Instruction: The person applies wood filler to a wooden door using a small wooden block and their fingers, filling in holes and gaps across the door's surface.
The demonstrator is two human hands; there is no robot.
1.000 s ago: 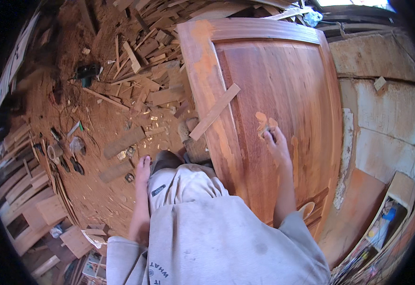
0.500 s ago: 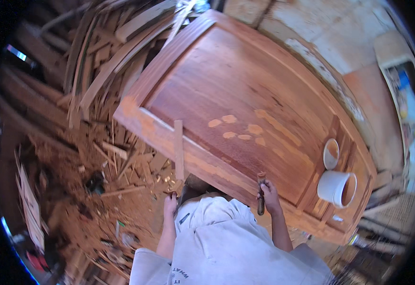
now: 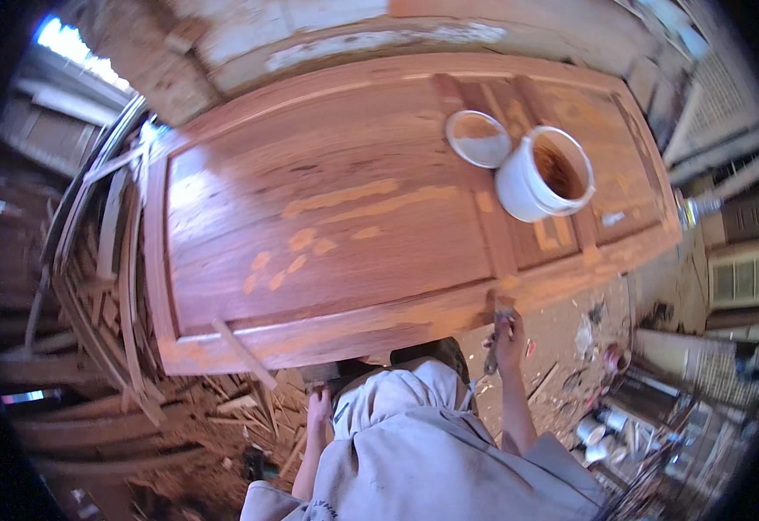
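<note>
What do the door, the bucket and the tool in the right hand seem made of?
The door looks like wood with some sheen: streaky grain, a bright reflection. The bucket is probably smooth plastic, going by its even white wall and rounded rim. The tool is too small and blurred to tell.

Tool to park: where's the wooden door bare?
Free: the left end of the reddish wooden door, between its left frame and the orange filler patches. Crowded: right, around the white plastic bucket and round white lid.

Putty knife (image 3: 502, 304) now nearer white bucket (image 3: 520, 187)
</note>
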